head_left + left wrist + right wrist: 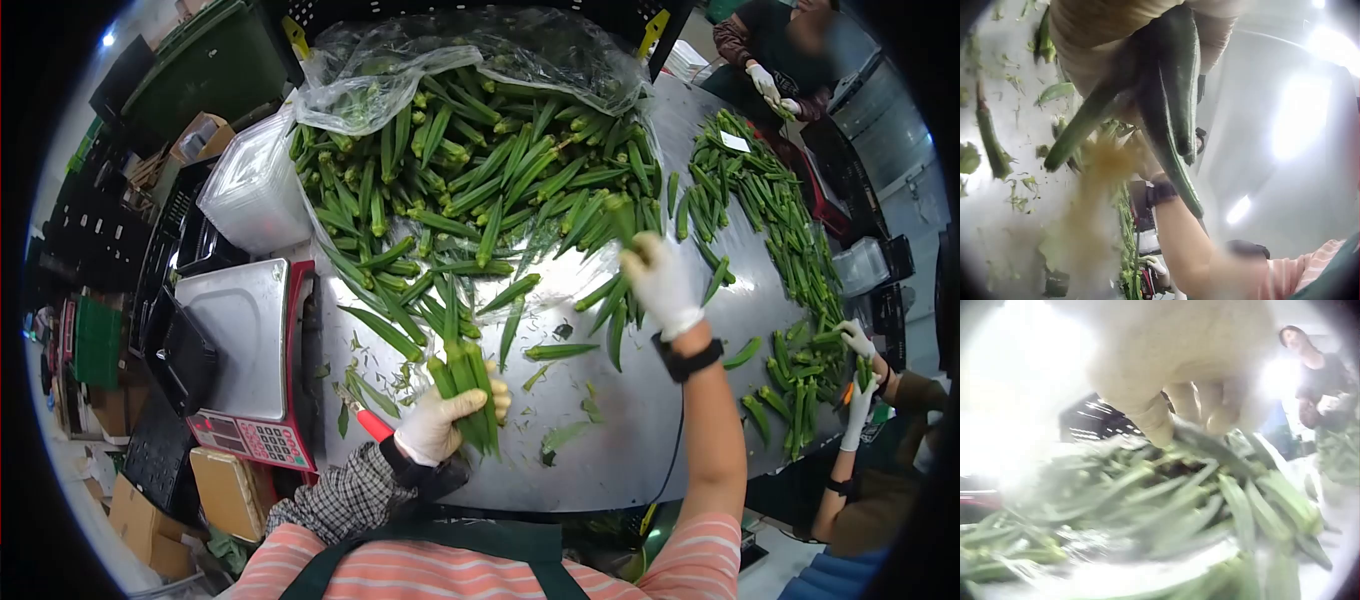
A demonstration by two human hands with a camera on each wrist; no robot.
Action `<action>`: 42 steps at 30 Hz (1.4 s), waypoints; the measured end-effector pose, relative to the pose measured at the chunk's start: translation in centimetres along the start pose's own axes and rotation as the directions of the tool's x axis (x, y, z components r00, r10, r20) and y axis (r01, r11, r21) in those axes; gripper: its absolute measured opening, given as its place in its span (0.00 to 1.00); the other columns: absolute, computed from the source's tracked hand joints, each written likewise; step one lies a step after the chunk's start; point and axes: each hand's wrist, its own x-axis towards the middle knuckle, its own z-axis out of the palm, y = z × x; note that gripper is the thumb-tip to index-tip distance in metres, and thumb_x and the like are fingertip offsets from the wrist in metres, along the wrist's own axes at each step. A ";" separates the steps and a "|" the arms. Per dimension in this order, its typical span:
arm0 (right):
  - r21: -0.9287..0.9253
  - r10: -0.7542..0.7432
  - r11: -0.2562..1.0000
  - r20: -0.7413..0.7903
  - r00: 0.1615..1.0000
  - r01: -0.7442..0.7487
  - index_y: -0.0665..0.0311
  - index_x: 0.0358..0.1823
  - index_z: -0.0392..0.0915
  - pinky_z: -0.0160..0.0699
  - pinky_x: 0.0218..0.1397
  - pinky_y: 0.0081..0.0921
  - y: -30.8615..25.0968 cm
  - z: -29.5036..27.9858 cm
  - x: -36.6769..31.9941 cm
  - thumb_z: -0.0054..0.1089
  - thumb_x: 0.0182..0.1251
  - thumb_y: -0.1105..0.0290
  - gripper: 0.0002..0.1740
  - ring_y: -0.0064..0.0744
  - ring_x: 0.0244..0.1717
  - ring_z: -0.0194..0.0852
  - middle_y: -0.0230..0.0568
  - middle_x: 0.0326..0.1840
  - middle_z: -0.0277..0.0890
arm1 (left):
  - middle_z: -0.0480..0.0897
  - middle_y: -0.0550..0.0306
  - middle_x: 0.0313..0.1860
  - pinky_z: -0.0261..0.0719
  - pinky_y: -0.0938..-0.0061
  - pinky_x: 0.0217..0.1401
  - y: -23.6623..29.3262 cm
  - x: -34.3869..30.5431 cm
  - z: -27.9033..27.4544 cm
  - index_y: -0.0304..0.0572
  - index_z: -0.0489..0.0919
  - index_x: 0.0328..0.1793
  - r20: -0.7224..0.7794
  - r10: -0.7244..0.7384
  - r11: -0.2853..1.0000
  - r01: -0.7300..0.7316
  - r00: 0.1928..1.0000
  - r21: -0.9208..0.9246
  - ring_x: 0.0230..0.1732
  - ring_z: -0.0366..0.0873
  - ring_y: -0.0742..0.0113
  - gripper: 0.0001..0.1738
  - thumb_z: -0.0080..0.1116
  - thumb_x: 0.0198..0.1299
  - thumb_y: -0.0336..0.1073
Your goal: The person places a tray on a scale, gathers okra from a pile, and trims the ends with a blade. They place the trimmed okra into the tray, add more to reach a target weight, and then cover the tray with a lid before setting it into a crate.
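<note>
My gloved left hand (440,420) grips a small bunch of okra pods (463,385) near the front of the metal table; in the left wrist view their tips (1172,119) hang out past the fingers. At the right edge of a large okra heap (480,170), my gloved right hand (660,285) pinches a single okra pod (620,215), blurred in the head view. The right wrist view has this okra pod (1213,447) between thumb and fingertips, close over the pile (1147,494). Loose pods and leaf scraps lie between the two hands.
A scale (235,340) stands at the left, with clear plastic trays (258,185) behind it. Red-handled cutters (373,424) lie beside my left wrist. Plastic film (400,75) covers the heap's back. More okra (790,230) and two other gloved people are along the right.
</note>
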 end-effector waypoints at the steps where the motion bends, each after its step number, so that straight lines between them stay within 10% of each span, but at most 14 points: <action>1: 0.173 0.018 0.984 0.113 0.993 -0.038 0.67 0.37 0.76 0.72 0.29 0.28 -2.3 0.2 -2.3 0.58 0.56 0.68 0.11 0.37 0.25 0.74 0.48 0.26 0.75 | 0.76 0.48 0.49 0.75 0.65 0.55 -0.1 0.6 0.7 0.33 0.63 0.62 0.027 0.039 0.999 -0.039 0.999 0.005 0.49 0.76 0.60 0.30 0.61 0.55 0.32; 3: 0.183 -0.018 0.981 0.404 0.915 -0.061 0.66 0.36 0.76 0.74 0.33 0.33 -6.9 0.6 -6.6 0.57 0.58 0.58 0.17 0.46 0.29 0.77 0.52 0.29 0.76 | 0.75 0.48 0.51 0.74 0.67 0.56 -0.7 2.0 1.7 0.33 0.63 0.62 0.067 0.087 0.995 -0.084 0.994 -0.055 0.50 0.75 0.60 0.29 0.60 0.56 0.33; 8: 0.365 -0.224 0.931 0.529 0.818 0.018 0.66 0.36 0.78 0.75 0.34 0.29 -8.2 3.0 -10.2 0.60 0.56 0.64 0.13 0.41 0.29 0.77 0.48 0.27 0.77 | 0.77 0.50 0.47 0.76 0.60 0.54 -1.0 2.7 0.5 0.35 0.66 0.60 0.039 -0.027 0.998 0.029 0.999 -0.054 0.48 0.76 0.58 0.26 0.59 0.56 0.34; 11: -0.015 -0.146 0.989 0.060 0.987 0.148 0.64 0.35 0.78 0.76 0.39 0.33 -0.2 3.5 -6.7 0.58 0.56 0.68 0.09 0.45 0.35 0.77 0.47 0.33 0.77 | 0.78 0.50 0.46 0.76 0.59 0.53 -0.6 1.5 -0.9 0.35 0.67 0.60 0.042 -0.065 0.975 0.072 0.997 -0.208 0.46 0.77 0.57 0.25 0.57 0.57 0.34; 15: -0.339 0.374 0.879 0.057 0.926 -0.334 0.67 0.31 0.77 0.75 0.39 0.36 4.3 3.3 -2.5 0.61 0.54 0.53 0.20 0.49 0.34 0.77 0.52 0.29 0.78 | 0.78 0.48 0.46 0.77 0.59 0.53 -0.2 0.8 -1.7 0.35 0.67 0.59 0.011 -0.030 0.975 0.031 0.999 -0.218 0.47 0.77 0.55 0.25 0.58 0.56 0.33; 18: -0.459 0.380 0.835 0.081 0.921 -0.304 0.68 0.30 0.76 0.75 0.38 0.37 5.2 5.0 -2.2 0.62 0.53 0.55 0.19 0.50 0.32 0.77 0.54 0.29 0.77 | 0.77 0.46 0.46 0.77 0.58 0.53 -0.5 0.6 -1.2 0.34 0.67 0.58 0.013 -0.024 0.975 0.026 1.000 -0.222 0.47 0.77 0.53 0.24 0.58 0.56 0.32; 23: 0.390 0.234 0.855 0.299 0.925 -0.342 0.68 0.28 0.78 0.71 0.28 0.23 -0.4 2.4 -5.1 0.62 0.55 0.60 0.16 0.23 0.22 0.71 0.39 0.20 0.76 | 0.74 0.44 0.52 0.74 0.56 0.57 -0.1 -0.1 0.3 0.34 0.66 0.60 0.027 -0.005 0.967 0.012 1.000 -0.254 0.53 0.74 0.50 0.27 0.59 0.54 0.32; 27: 0.355 -0.038 0.918 0.517 0.855 -0.174 0.66 0.34 0.78 0.74 0.32 0.24 -8.6 3.6 -10.0 0.62 0.56 0.60 0.15 0.30 0.23 0.73 0.44 0.23 0.76 | 0.71 0.42 0.57 0.69 0.51 0.61 -1.1 0.2 0.8 0.37 0.64 0.63 0.080 -0.062 0.969 0.079 0.995 -0.233 0.57 0.72 0.51 0.30 0.59 0.53 0.34; 29: 0.514 -0.071 0.797 0.600 0.797 -0.316 0.65 0.36 0.78 0.76 0.34 0.25 -9.1 2.6 -8.9 0.59 0.58 0.61 0.14 0.35 0.24 0.76 0.46 0.23 0.76 | 0.74 0.44 0.56 0.72 0.54 0.59 -1.2 0.4 0.2 0.36 0.65 0.62 0.173 -0.049 0.952 0.098 0.984 -0.289 0.55 0.74 0.51 0.29 0.59 0.54 0.32; 32: -0.181 -0.098 0.973 0.238 0.966 0.143 0.63 0.34 0.78 0.77 0.39 0.31 -2.7 4.9 -4.3 0.56 0.58 0.65 0.10 0.39 0.36 0.78 0.48 0.32 0.78 | 0.74 0.42 0.54 0.73 0.54 0.58 -0.7 -0.8 -1.1 0.35 0.64 0.63 0.100 -0.094 0.949 0.120 0.991 -0.293 0.52 0.76 0.50 0.29 0.57 0.55 0.33; 34: -0.483 -0.158 0.836 0.242 0.957 0.260 0.62 0.33 0.78 0.77 0.41 0.33 0.7 5.9 -1.9 0.56 0.57 0.66 0.09 0.39 0.40 0.78 0.48 0.35 0.79 | 0.74 0.41 0.54 0.73 0.54 0.58 -0.5 -0.9 -1.3 0.36 0.64 0.63 0.130 -0.074 0.950 0.109 0.989 -0.292 0.52 0.76 0.50 0.29 0.57 0.55 0.33; 36: -0.706 -0.602 0.489 0.152 0.784 0.512 0.61 0.36 0.78 0.76 0.40 0.35 4.5 7.2 -0.7 0.56 0.55 0.65 0.10 0.36 0.43 0.77 0.47 0.38 0.79 | 0.74 0.40 0.54 0.73 0.53 0.57 -0.4 -1.2 -1.1 0.36 0.64 0.63 0.144 -0.054 0.950 0.095 0.988 -0.297 0.52 0.75 0.48 0.30 0.58 0.54 0.33; 39: -0.355 -0.388 0.840 0.135 0.912 0.410 0.61 0.38 0.77 0.74 0.40 0.35 1.0 1.8 0.7 0.55 0.54 0.67 0.11 0.37 0.42 0.77 0.46 0.37 0.79 | 0.75 0.40 0.54 0.72 0.50 0.56 -0.2 -1.1 -1.5 0.32 0.67 0.60 0.106 -0.026 0.967 0.051 0.994 -0.248 0.52 0.75 0.47 0.28 0.57 0.53 0.35; 42: 0.047 0.101 0.995 -0.283 0.954 -0.091 0.64 0.36 0.75 0.70 0.37 0.27 6.6 -0.8 1.8 0.54 0.55 0.72 0.08 0.33 0.35 0.72 0.41 0.31 0.76 | 0.75 0.40 0.53 0.72 0.51 0.57 0.1 -0.9 -2.1 0.31 0.67 0.60 0.092 -0.041 0.965 0.063 0.995 -0.256 0.53 0.74 0.46 0.28 0.56 0.53 0.35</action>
